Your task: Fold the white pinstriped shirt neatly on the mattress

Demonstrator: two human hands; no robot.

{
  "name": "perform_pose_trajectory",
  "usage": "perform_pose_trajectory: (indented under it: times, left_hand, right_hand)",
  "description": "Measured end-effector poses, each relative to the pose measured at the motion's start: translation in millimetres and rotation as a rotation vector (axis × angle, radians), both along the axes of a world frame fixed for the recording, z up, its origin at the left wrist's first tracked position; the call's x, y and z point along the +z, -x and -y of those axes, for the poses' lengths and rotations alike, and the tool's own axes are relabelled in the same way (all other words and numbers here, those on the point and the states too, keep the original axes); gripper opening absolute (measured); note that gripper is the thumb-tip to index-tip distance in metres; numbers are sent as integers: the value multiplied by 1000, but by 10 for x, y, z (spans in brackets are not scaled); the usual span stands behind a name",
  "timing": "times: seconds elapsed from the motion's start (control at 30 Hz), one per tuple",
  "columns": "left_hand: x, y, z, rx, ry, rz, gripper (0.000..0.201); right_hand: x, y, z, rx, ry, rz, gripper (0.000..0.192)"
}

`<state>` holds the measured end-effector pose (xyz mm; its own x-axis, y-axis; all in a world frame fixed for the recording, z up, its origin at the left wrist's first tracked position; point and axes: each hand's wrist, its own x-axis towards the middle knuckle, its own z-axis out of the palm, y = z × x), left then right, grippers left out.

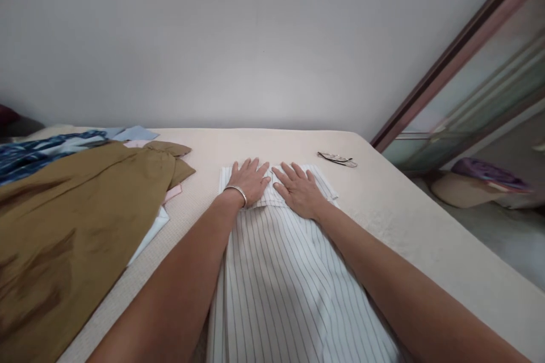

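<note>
Striped shirt (289, 272) spread on bed (426, 238), running under both forearms. Left hand (251, 180) and right hand (300, 188) flat, fingers spread, pressing shirt's far folded end, side by side. Brown garment (76, 221) well left of left hand. Glasses (337, 159) beyond right hand.

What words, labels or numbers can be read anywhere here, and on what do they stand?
None: no readable text shows anywhere.
The striped shirt under the left hand and right hand bears only stripes.
The brown garment and the glasses show no lettering.
</note>
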<state>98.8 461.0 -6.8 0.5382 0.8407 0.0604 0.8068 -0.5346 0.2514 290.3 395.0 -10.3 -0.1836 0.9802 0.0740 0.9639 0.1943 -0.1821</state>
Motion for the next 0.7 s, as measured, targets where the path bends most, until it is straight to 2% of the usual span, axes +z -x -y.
perform_pose_trajectory:
  times: [0.07, 0.17, 0.27, 0.33, 0.4, 0.47, 0.57, 0.63, 0.7]
  left_hand:
    - [43, 10, -36, 4, -6, -7, 58]
    - [208, -3, 36, 33, 43, -31, 58]
    - [401, 61, 412, 68, 111, -75, 61]
    - [482, 220, 868, 59, 124, -104, 62]
    - [519, 475, 1460, 5, 139, -137, 62]
    - [538, 774, 2125, -84, 194, -166, 64]
    - [587, 1153, 3093, -189, 289, -170, 64]
    - [635, 1297, 3626, -212, 336, -164, 66]
    - [673, 1360, 4028, -213, 370, -164, 68]
  right_hand:
    - [23, -1, -10, 4, -12, 9, 64]
    - [139, 72, 18, -25, 17, 14, 64]
    - [356, 155, 195, -53, 180, -23, 63]
    - [527, 154, 468, -25, 292, -61, 63]
    - [672, 90, 889, 37, 355, -105, 65]
    - [759, -12, 1432, 99, 381, -172, 68]
    - [781, -118, 2360, 137, 355, -238, 72]
    - [774, -101, 2962, 158, 310, -216, 70]
    - [795, -24, 3478, 178, 289, -207, 68]
